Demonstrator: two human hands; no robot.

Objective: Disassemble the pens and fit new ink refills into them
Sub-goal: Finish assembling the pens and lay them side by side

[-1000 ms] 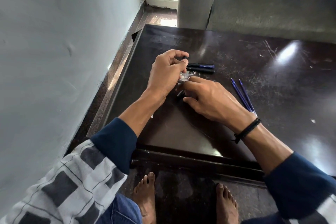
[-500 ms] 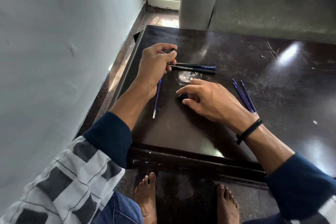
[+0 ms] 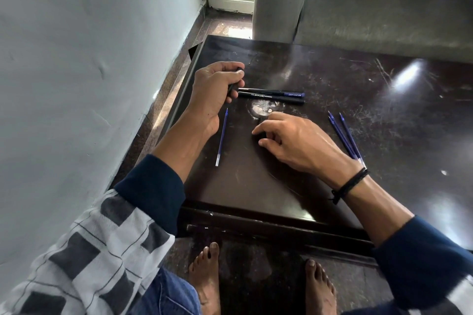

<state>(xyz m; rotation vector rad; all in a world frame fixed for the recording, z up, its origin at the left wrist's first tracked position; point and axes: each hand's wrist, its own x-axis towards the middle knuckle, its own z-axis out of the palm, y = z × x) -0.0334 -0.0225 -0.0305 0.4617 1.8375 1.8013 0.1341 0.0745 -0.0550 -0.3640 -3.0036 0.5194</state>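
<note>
a dark, glossy table (image 3: 332, 71) carries everything, its top scratched, with bright glare on the right and a pale worn patch (image 3: 261, 109) in its left half. two black pens (image 3: 271, 95) lie side by side and touching, running left to right just beyond that patch, the farther one with a blue band at its right end. a single blue refill (image 3: 221, 137) lies alone nearer the left edge, running near to far, and well apart on the right a small bunch of blue refills (image 3: 343, 135) lies close together on a slant.

Pen part (image 3: 231, 91) largely inside left hand (image 3: 215, 92)
</note>
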